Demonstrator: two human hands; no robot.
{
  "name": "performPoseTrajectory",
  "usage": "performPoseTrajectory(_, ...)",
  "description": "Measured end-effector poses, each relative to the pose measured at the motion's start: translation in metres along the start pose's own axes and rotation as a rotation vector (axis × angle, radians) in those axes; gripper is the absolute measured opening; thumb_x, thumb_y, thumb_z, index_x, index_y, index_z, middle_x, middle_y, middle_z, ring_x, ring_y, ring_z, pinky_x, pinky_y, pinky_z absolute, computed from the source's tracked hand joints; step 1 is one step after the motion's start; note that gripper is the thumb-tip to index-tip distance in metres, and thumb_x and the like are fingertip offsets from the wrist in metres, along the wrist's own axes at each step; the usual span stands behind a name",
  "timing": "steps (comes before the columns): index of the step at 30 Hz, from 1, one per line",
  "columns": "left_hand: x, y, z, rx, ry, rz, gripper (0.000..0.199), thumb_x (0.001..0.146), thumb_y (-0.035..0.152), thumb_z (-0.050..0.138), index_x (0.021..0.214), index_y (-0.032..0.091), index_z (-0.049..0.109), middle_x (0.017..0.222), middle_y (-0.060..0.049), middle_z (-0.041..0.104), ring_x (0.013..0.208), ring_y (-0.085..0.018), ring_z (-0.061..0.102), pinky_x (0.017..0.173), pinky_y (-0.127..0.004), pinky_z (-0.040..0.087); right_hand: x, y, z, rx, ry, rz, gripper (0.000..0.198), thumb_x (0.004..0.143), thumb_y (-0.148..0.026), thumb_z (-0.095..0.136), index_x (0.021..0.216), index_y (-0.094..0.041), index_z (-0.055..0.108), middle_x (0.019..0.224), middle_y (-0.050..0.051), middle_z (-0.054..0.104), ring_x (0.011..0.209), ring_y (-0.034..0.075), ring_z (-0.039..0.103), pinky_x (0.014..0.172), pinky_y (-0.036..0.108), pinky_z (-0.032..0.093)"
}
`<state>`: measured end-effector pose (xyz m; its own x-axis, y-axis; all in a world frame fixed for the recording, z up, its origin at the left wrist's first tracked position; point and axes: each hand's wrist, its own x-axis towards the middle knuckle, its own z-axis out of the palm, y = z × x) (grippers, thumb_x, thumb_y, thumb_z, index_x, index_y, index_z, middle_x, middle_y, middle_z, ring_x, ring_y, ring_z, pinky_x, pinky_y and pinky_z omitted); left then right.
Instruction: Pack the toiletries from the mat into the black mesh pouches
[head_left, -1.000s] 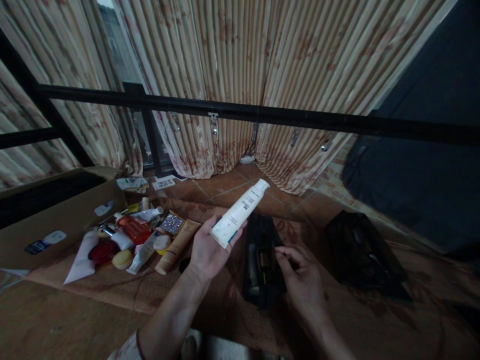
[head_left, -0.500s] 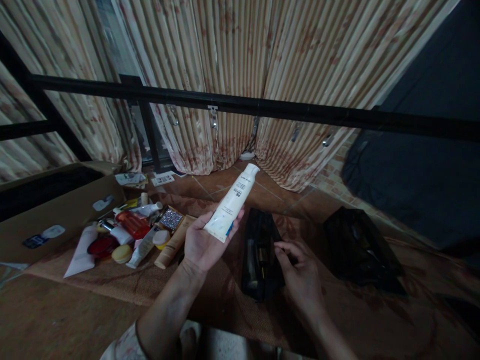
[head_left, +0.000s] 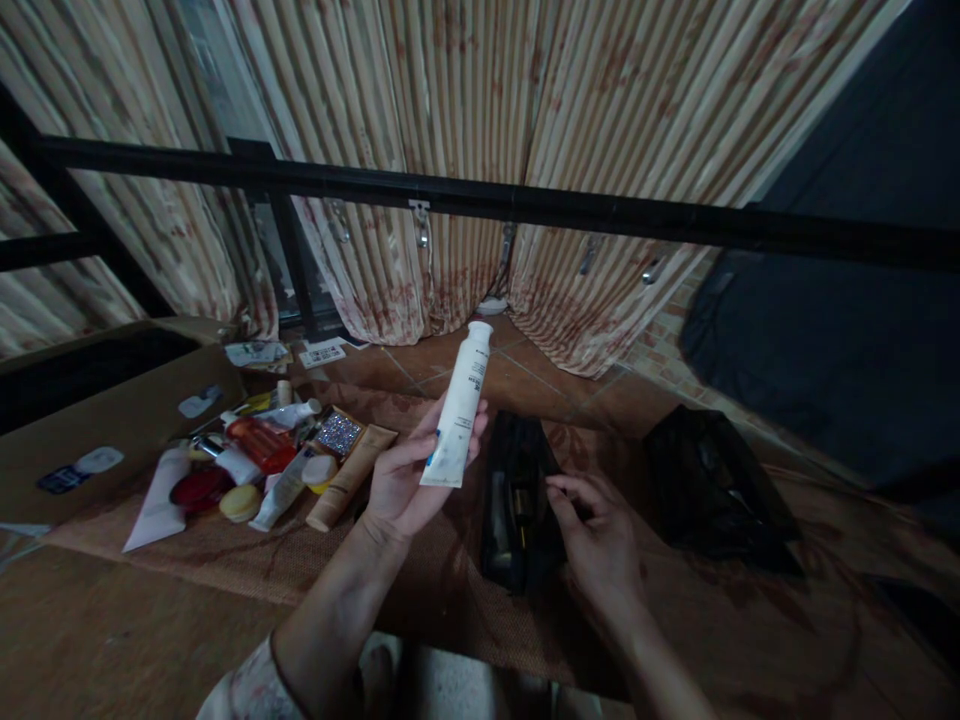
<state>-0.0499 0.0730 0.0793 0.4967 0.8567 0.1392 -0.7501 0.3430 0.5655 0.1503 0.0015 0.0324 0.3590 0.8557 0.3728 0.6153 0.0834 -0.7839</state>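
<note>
From where I stand, the person's left hand (head_left: 401, 485) has a white tube (head_left: 459, 410) in its grip, the thumb laid across the front and the fingers wrapped round behind. The tube is raised clear of the cloth (head_left: 435, 580), cap end up and leaning a little to the right, its flat end low by the palm. Dark print runs along it, too small for me to read, and a blue patch shows near the thumb.

The right hand (head_left: 604, 540) is half curled, thumb and forefinger pinched together on the near-right edge of a black bag (head_left: 499, 545). That bag lies on the cloth just right of the tube, its top open, with something gold-coloured (head_left: 521, 505) inside. A second black bag (head_left: 716, 490) sits well apart, further to the right.

Over on the left, a heap of toiletries spreads beside a cardboard box (head_left: 135, 425): a pale pink tube (head_left: 159, 500) at the outer end, a dark red jar (head_left: 201, 488), a round yellow pot (head_left: 240, 503), an orange-red bottle (head_left: 261, 442), a glittery square case (head_left: 339, 433) and a long tan tube (head_left: 349, 480) nearest the left hand. Some papers (head_left: 322, 352) lie behind the heap. Beyond it all, a black rail (head_left: 480, 190) crosses in front of striped curtains (head_left: 465, 90), and a large dark cover (head_left: 847, 170) hangs at the right.
</note>
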Motion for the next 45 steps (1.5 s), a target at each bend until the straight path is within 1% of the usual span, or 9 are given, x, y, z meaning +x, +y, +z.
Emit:
performPoseTrajectory(8, 0.005, -0.007, 0.001, 0.234, 0.104, -0.030, 0.051, 0.063, 0.008, 0.065, 0.112, 0.018, 0.056, 0.101, -0.004, 0.064, 0.073, -0.009, 0.061, 0.066, -0.018, 0.048, 0.000, -0.001, 0.000, 0.009, -0.019, 0.007, 0.021, 0.081, -0.037, 0.051, 0.085, -0.023, 0.067, 0.092, 0.003, 0.062, 0.088, 0.018, 0.058, 0.081, 0.032, 0.042)
performPoseTrajectory(11, 0.006, -0.012, 0.004, 0.322, 0.165, -0.042, 0.039, 0.061, 0.011, 0.071, 0.098, 0.016, 0.060, 0.084, 0.000, 0.064, 0.064, -0.007, 0.059, 0.058, -0.017, 0.046, 0.000, -0.001, 0.000, 0.011, -0.019, 0.010, 0.022, 0.082, -0.037, 0.050, 0.086, -0.023, 0.067, 0.091, 0.004, 0.062, 0.087, 0.018, 0.058, 0.079, 0.031, 0.043)
performPoseTrajectory(14, 0.007, -0.017, 0.004, 0.366, 0.246, -0.061, 0.037, 0.060, 0.014, 0.074, 0.095, 0.017, 0.059, 0.071, 0.003, 0.062, 0.060, -0.009, 0.060, 0.057, -0.019, 0.046, 0.000, -0.001, 0.001, 0.007, -0.025, 0.017, 0.023, 0.082, -0.038, 0.050, 0.086, -0.023, 0.067, 0.090, 0.004, 0.062, 0.086, 0.018, 0.058, 0.077, 0.031, 0.043)
performPoseTrajectory(20, 0.011, -0.023, 0.000, 0.386, 0.388, -0.094, 0.035, 0.061, 0.022, 0.076, 0.089, 0.014, 0.057, 0.081, -0.004, 0.067, 0.067, -0.016, 0.065, 0.060, -0.027, 0.052, 0.000, -0.001, 0.001, 0.006, -0.030, 0.019, 0.023, 0.082, -0.038, 0.050, 0.087, -0.023, 0.067, 0.093, 0.003, 0.062, 0.088, 0.018, 0.058, 0.079, 0.032, 0.043)
performPoseTrajectory(35, 0.014, -0.027, -0.005, 0.383, 0.464, -0.115, 0.028, 0.072, 0.035, 0.067, 0.088, 0.013, 0.059, 0.082, -0.008, 0.068, 0.067, -0.017, 0.065, 0.059, -0.028, 0.053, -0.001, 0.001, 0.001, 0.011, -0.031, 0.001, 0.022, 0.082, -0.039, 0.051, 0.086, -0.024, 0.067, 0.095, 0.004, 0.062, 0.093, 0.019, 0.057, 0.083, 0.033, 0.042)
performPoseTrajectory(38, 0.016, -0.025, -0.016, 0.579, 0.473, -0.106, 0.025, 0.074, 0.036, 0.062, 0.083, 0.013, 0.060, 0.072, -0.005, 0.066, 0.060, -0.015, 0.062, 0.056, -0.025, 0.049, -0.001, 0.002, 0.000, 0.010, -0.034, -0.006, 0.024, 0.082, -0.041, 0.051, 0.087, -0.023, 0.067, 0.096, 0.004, 0.062, 0.094, 0.020, 0.057, 0.083, 0.034, 0.042)
performPoseTrajectory(41, 0.015, -0.023, -0.032, 1.048, 0.453, -0.124, 0.016, 0.073, 0.029, 0.059, 0.076, 0.013, 0.061, 0.064, -0.003, 0.062, 0.060, -0.016, 0.060, 0.057, -0.025, 0.046, -0.002, 0.002, -0.001, 0.002, -0.044, -0.001, 0.025, 0.081, -0.042, 0.051, 0.088, -0.023, 0.067, 0.097, 0.005, 0.063, 0.094, 0.020, 0.057, 0.083, 0.034, 0.042)
performPoseTrajectory(43, 0.012, -0.022, -0.043, 1.380, 0.457, -0.153, 0.017, 0.071, 0.023, 0.059, 0.084, 0.014, 0.062, 0.072, -0.006, 0.065, 0.070, -0.021, 0.063, 0.064, -0.028, 0.045, -0.001, 0.002, -0.001, -0.009, -0.051, 0.006, 0.025, 0.081, -0.041, 0.052, 0.087, -0.023, 0.067, 0.098, 0.004, 0.063, 0.094, 0.020, 0.057, 0.083, 0.034, 0.042)
performPoseTrajectory(45, 0.008, -0.021, -0.050, 1.627, 0.500, -0.202, 0.035, 0.071, 0.020, 0.058, 0.105, 0.012, 0.058, 0.088, -0.014, 0.067, 0.085, -0.027, 0.064, 0.073, -0.033, 0.045, -0.001, 0.003, -0.001, -0.021, -0.056, 0.010, 0.024, 0.080, -0.041, 0.053, 0.087, -0.023, 0.067, 0.097, 0.004, 0.063, 0.094, 0.020, 0.057, 0.083, 0.034, 0.042)
